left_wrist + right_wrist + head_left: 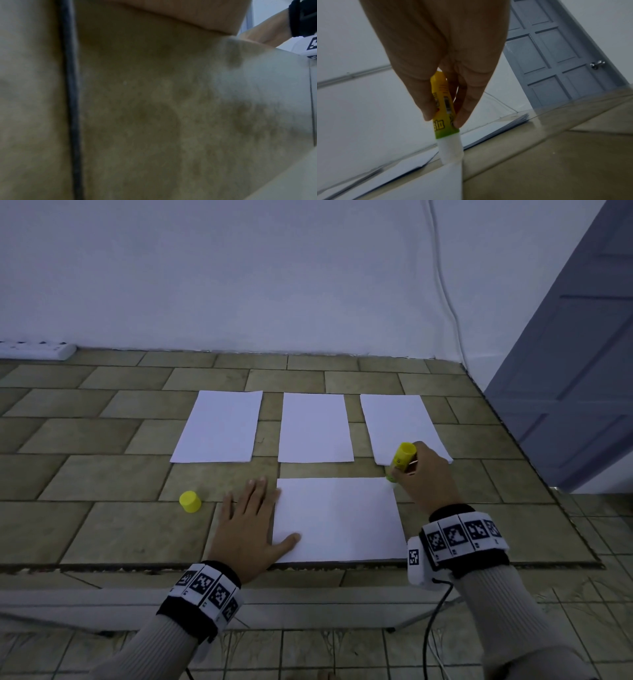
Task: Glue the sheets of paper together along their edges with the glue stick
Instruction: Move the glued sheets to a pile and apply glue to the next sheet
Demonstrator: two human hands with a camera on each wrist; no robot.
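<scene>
4 sheets of paper lie on the tiled worktop (102,474): 3 in a far row, left sheet (219,426), middle sheet (314,428), right sheet (400,422), w/ bare gaps between them, and 1 near sheet (337,520) laid crosswise in front.

Left hand (248,525) lies flat w/ fingers spread; its thumb rests on the near sheet's left margin, probably to pin the paper vs. the drag of the glue. Left wrist view is too close and blurred to add anything.

Right hand (440,60) pinches the yellow glue stick (444,108) between thumb and fingers low on the barrel, base up, tilted. Its white glue tip (451,148) is down on the near sheet's far right corner, a likely starting point for a run along an edge. The grip near the tip looks chosen for control.

Cap (190,501) stands off to the left on the worktop, just beyond the left hand and apart from every sheet, so it's out of the stroke's way.

No 2 sheets appear joined yet, so gluing seems to be at its start.
</scene>
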